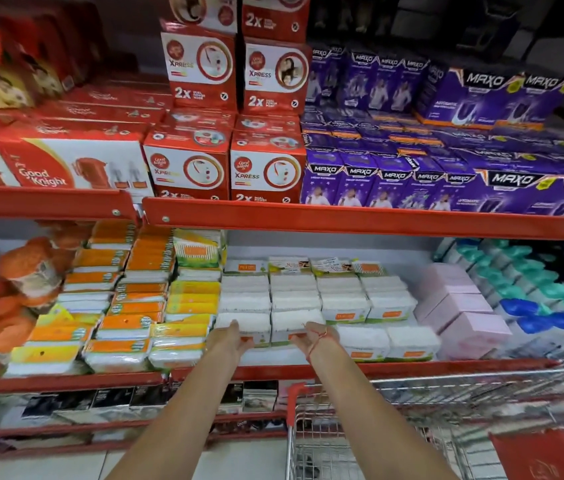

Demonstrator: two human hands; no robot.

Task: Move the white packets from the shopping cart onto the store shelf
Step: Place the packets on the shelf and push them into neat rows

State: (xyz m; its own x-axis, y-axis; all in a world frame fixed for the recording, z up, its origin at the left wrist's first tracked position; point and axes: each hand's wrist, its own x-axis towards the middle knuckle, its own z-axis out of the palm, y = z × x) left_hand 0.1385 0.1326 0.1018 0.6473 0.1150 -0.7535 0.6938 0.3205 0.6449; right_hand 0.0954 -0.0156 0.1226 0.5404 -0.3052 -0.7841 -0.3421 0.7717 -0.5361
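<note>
Both forearms reached over the shopping cart (412, 410) toward the store shelf (308, 370). Each grip was spread wide and flat against the front of a white packet rather than closed round it: the left hand (230, 341) on the left front packet (242, 322), the right hand (311, 336) on the packet beside it (294, 320). These sat at the head of the white packets (342, 299) stacked in rows. Pushed unevenly, the soft packets could skew or shove the back rows out of line; left near the red lip, they might slide off.
</note>
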